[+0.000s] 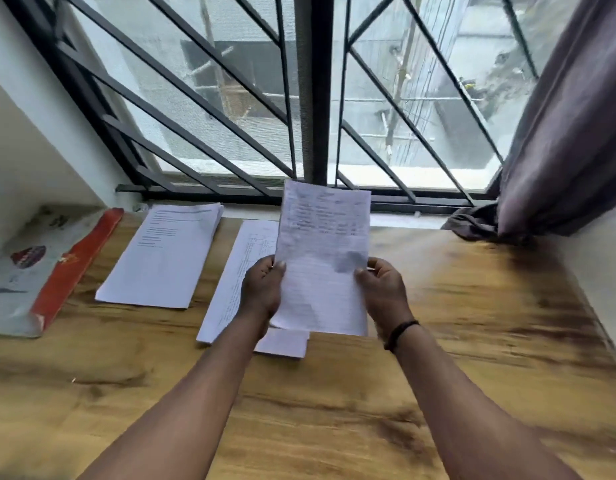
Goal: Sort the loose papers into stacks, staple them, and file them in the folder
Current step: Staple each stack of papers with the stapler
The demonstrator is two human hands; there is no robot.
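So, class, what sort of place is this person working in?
Probably a desk at home: a wooden table beneath a barred window, with a curtain and papers.

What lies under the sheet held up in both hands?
Beneath the held sheet, gripped by the left hand and right hand, a paper stack lies on the wooden table. Its right part is covered.
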